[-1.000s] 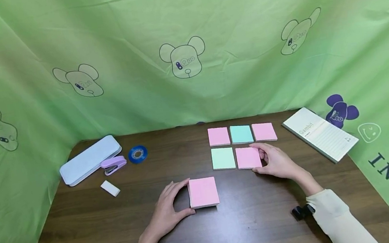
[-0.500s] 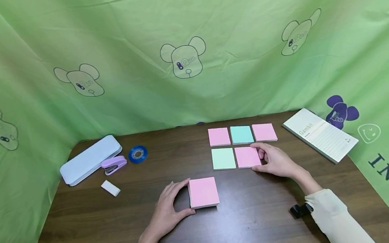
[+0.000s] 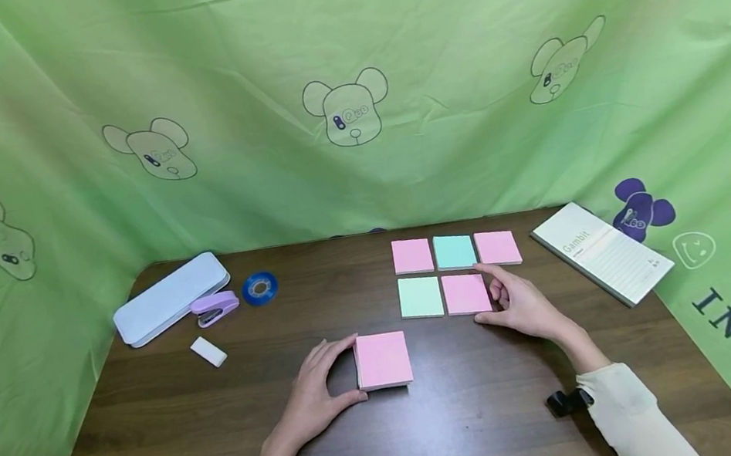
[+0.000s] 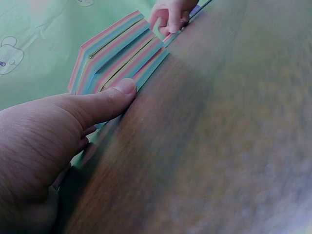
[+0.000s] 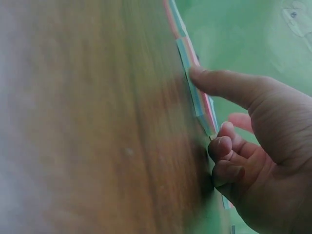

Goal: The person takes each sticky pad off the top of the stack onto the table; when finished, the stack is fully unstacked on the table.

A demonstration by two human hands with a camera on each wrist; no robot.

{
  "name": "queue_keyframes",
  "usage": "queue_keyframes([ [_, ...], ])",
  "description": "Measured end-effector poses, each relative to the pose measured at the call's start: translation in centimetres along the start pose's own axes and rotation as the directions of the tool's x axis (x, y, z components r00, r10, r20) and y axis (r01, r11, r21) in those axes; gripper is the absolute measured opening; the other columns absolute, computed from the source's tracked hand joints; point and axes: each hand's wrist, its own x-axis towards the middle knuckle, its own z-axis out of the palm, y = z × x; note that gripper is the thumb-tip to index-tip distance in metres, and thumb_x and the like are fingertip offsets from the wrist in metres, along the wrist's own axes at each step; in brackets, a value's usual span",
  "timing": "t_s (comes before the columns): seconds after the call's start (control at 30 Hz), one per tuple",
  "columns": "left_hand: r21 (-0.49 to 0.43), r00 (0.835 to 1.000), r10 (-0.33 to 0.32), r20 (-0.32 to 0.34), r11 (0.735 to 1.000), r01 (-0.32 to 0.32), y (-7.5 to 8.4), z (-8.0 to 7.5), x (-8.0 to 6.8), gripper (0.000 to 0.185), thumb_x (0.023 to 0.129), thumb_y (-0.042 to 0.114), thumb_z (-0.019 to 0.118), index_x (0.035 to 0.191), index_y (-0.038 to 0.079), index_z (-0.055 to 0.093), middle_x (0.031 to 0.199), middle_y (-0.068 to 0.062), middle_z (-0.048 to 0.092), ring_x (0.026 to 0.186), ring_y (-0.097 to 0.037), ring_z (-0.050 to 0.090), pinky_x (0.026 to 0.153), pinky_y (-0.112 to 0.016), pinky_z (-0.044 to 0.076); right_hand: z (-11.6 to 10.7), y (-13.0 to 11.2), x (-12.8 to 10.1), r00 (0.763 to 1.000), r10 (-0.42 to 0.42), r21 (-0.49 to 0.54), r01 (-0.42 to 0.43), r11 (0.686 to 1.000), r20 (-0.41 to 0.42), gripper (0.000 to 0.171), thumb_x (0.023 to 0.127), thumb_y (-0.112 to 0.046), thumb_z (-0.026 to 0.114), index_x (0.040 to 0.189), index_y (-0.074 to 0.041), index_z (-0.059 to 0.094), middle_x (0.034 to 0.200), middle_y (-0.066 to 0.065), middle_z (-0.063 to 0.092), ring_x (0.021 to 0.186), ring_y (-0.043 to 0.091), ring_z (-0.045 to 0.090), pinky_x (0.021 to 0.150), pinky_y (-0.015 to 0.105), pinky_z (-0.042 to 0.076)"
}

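Observation:
In the head view my left hand (image 3: 312, 395) holds a thick stack of sticky note pads (image 3: 382, 360), pink on top, by its left side. Its thumb lies on the near face, and the left wrist view shows the pile's striped coloured edges (image 4: 122, 53). My right hand (image 3: 524, 307) is at a pink sticky note pad (image 3: 466, 294) lying flat on the table. The right thumb touches that pad's near edge, while the index finger stretches past its far right corner. The other right fingers are curled. Beside it lies a pale green pad (image 3: 420, 297).
Behind are a pink pad (image 3: 411, 256), a teal pad (image 3: 455, 252) and another pink pad (image 3: 498, 248). A notebook (image 3: 601, 253) lies right. On the left are a pale blue case (image 3: 172, 298), purple stapler (image 3: 215, 308), blue tape roll (image 3: 260, 289) and white eraser (image 3: 209, 352).
My right index finger has shifted slightly away from the pink pad's far edge, and the spread between it and the thumb has widened. The left hand and its stack stay in place.

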Motion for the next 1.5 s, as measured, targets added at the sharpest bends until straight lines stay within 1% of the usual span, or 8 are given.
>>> queue_keyframes([
  [0.1, 0.011, 1.0, 0.027, -0.013, 1.0, -0.026, -0.1, 0.1, 0.1, 0.091, 0.083, 0.026, 0.1, 0.163, 0.026, 0.057, 0.158, -0.004, 0.064, 0.155, -0.052, 0.045, 0.124, -0.079, 0.033, 0.2, -0.5, -0.5, 1.0, -0.02, 0.049, 0.021, 0.999, -0.024, 0.085, 0.085, -0.016, 0.099, 0.157, -0.005, 0.055, 0.091, 0.003, 0.055, 0.075, 0.01, 0.049, 0.064, 0.022, 0.045],
  [0.2, 0.007, 0.999, 0.032, -0.015, 0.999, -0.032, -0.1, 0.1, 0.1, 0.091, 0.083, 0.025, 0.1, 0.163, 0.026, 0.057, 0.157, -0.004, 0.065, 0.155, -0.052, 0.045, 0.124, -0.079, 0.032, 0.4, -1.5, -0.9, 0.997, -0.059, 0.089, 0.063, 0.994, -0.042, 0.082, 0.085, -0.012, 0.098, 0.155, -0.004, 0.056, 0.09, 0.003, 0.056, 0.074, 0.01, 0.049, 0.062, 0.021, 0.045],
  [0.43, -0.015, 1.0, -0.014, 0.01, 1.0, 0.014, 0.1, 0.0, 0.0, 0.09, 0.084, 0.026, 0.1, 0.163, 0.026, 0.057, 0.16, -0.003, 0.062, 0.158, -0.05, 0.041, 0.125, -0.078, 0.03, 1.3, -4.7, -1.1, 0.985, -0.164, 0.122, 0.17, 0.978, -0.053, 0.075, 0.088, -0.006, 0.094, 0.153, 0.001, 0.058, 0.086, 0.003, 0.056, 0.069, 0.007, 0.048, 0.059, 0.022, 0.044],
  [0.67, -0.02, 1.0, -0.021, 0.017, 1.0, 0.021, 0.2, -0.1, 0.1, 0.089, 0.085, 0.028, 0.099, 0.163, 0.027, 0.057, 0.16, -0.002, 0.062, 0.158, -0.05, 0.041, 0.126, -0.078, 0.029, 3.1, -8.1, -1.5, 0.967, -0.253, 0.152, 0.252, 0.956, -0.01, 0.075, 0.088, -0.009, 0.095, 0.153, 0.0, 0.06, 0.084, 0.004, 0.057, 0.069, 0.001, 0.045, 0.06, 0.021, 0.044],
  [0.9, -0.017, 1.0, 0.0, 0.006, 1.0, 0.001, 0.1, -0.1, 0.2, 0.091, 0.082, 0.024, 0.101, 0.162, 0.026, 0.058, 0.159, -0.002, 0.063, 0.157, -0.049, 0.043, 0.125, -0.077, 0.032, 4.9, -11.1, -1.6, 0.961, -0.27, 0.145, 0.259, 0.955, 0.065, 0.078, 0.086, -0.022, 0.098, 0.152, -0.004, 0.062, 0.082, 0.002, 0.058, 0.067, 0.001, 0.044, 0.061, 0.021, 0.042],
  [1.13, -0.019, 1.0, 0.011, -0.002, 1.0, -0.011, 0.0, 0.0, 0.1, 0.092, 0.081, 0.023, 0.102, 0.162, 0.024, 0.058, 0.157, -0.002, 0.065, 0.157, -0.048, 0.043, 0.128, -0.075, 0.029, 6.8, -12.5, -1.7, 0.962, -0.241, 0.139, 0.223, 0.965, 0.126, 0.087, 0.083, -0.035, 0.1, 0.155, -0.005, 0.061, 0.086, -0.002, 0.06, 0.067, -0.002, 0.042, 0.062, 0.021, 0.04],
  [1.3, -0.03, 1.0, -0.004, 0.006, 1.0, 0.004, 0.1, -0.1, 0.1, 0.09, 0.082, 0.024, 0.101, 0.162, 0.026, 0.058, 0.157, -0.001, 0.065, 0.158, -0.048, 0.043, 0.128, -0.075, 0.029, 7.8, -13.2, -1.8, 0.962, -0.242, 0.097, 0.231, 0.968, 0.129, 0.094, 0.076, -0.04, 0.104, 0.153, -0.005, 0.063, 0.089, -0.008, 0.057, 0.073, -0.001, 0.043, 0.064, 0.019, 0.04],
  [1.5, -0.029, 1.0, 0.012, -0.001, 1.0, -0.012, 0.0, -0.1, 0.2, 0.091, 0.082, 0.023, 0.101, 0.162, 0.026, 0.058, 0.156, -0.001, 0.065, 0.156, -0.047, 0.045, 0.127, -0.073, 0.032, 8.3, -13.5, -1.6, 0.964, -0.247, 0.061, 0.241, 0.969, 0.103, 0.084, 0.074, -0.033, 0.105, 0.144, -0.007, 0.068, 0.089, -0.009, 0.056, 0.075, 0.002, 0.046, 0.065, 0.021, 0.04],
])
